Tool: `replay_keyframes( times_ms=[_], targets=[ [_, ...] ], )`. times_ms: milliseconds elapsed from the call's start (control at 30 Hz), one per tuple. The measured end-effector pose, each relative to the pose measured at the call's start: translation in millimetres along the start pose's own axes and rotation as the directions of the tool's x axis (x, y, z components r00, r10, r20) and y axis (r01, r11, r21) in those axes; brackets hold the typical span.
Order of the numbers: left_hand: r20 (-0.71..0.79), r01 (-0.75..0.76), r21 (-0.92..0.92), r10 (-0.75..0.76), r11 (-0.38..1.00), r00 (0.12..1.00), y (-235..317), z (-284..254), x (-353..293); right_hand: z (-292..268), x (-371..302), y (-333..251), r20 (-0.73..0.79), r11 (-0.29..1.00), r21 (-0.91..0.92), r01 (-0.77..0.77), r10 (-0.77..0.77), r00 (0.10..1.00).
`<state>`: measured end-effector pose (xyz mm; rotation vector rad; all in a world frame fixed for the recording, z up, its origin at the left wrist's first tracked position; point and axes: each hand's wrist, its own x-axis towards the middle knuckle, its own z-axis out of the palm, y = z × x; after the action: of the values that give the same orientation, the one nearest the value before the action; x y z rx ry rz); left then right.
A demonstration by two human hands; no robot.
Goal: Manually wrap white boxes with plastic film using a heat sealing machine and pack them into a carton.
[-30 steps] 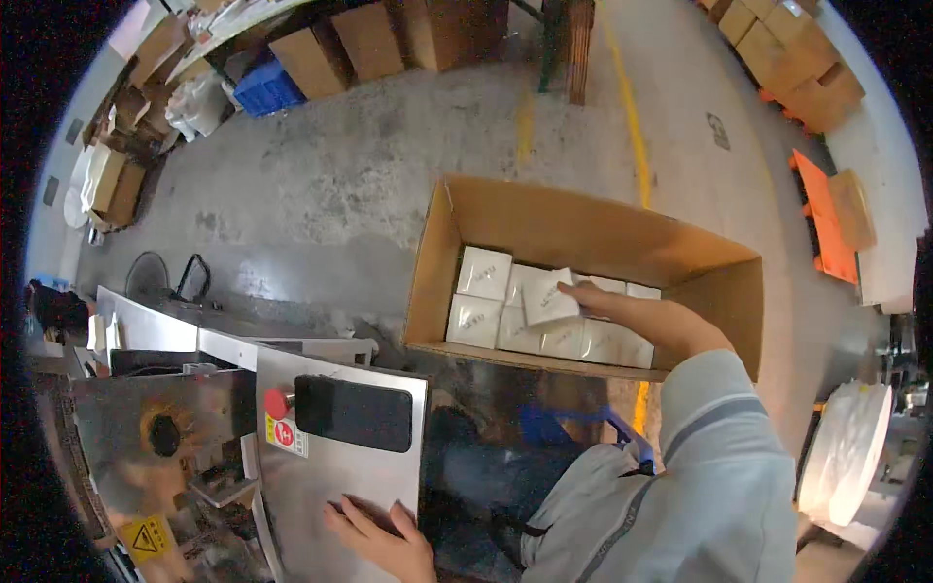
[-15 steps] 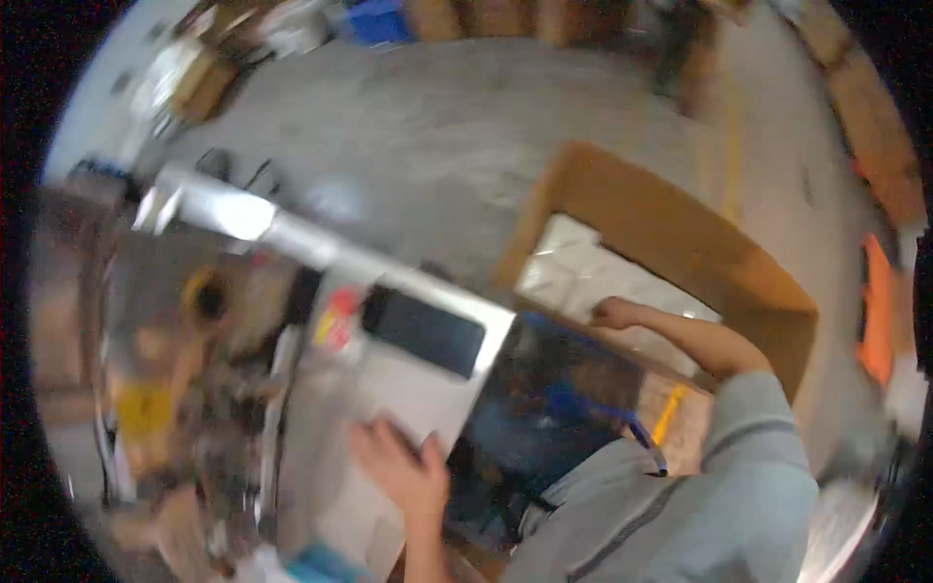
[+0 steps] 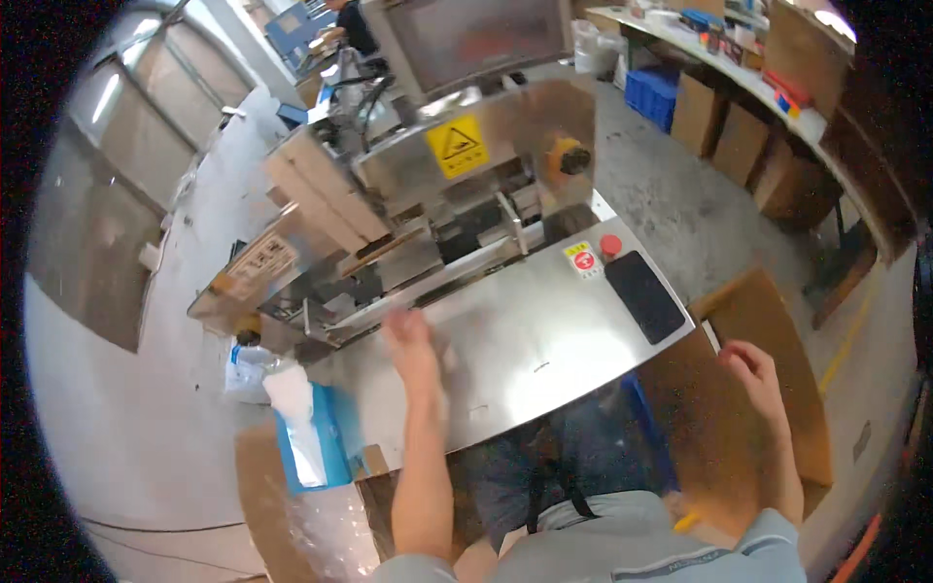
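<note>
My left hand [image 3: 412, 342] is over the left half of the metal worktop [image 3: 486, 379], near the machine's slot. Motion blurs its fingers, and I cannot make out anything in them. At the right, my right hand [image 3: 755, 374] is above the open cardboard box [image 3: 777, 330], fingers curled together. A thin white edge [image 3: 711, 336] shows beside its fingertips; whether the hand holds it is unclear. The machine [image 3: 525, 146] has metal plates and a yellow warning label [image 3: 457, 146]. A stack of flat light-brown pieces [image 3: 326, 189] leans in its feed.
A red button [image 3: 610, 245] and a dark phone-like slab [image 3: 645, 297] sit at the worktop's right end. A blue tissue box [image 3: 313, 442] stands at its left corner. A long bench [image 3: 719, 58], cardboard boxes [image 3: 743, 146] and a blue crate [image 3: 651, 97] are at the back right.
My view has swung left from the box to the machine. My right hand has risen from the white items inside the box to its rim. My left hand has moved to the worktop's left part.
</note>
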<state>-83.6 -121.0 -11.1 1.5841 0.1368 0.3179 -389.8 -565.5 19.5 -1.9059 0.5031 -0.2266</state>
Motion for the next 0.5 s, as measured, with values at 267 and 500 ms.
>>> replay_keyframes(
  times_ms=[267,500],
  targets=[
    [0.174,0.316,-0.210,-0.282,0.925,0.943,-22,-22,87,55,-30,-14,0.026,0.974,0.226,-0.034,0.029,0.999],
    [0.324,0.082,-0.165,-0.024,0.983,0.946,84,-101,-12,82,-41,-43,0.080,0.972,0.231,-0.038,0.020,0.997]
  ],
)
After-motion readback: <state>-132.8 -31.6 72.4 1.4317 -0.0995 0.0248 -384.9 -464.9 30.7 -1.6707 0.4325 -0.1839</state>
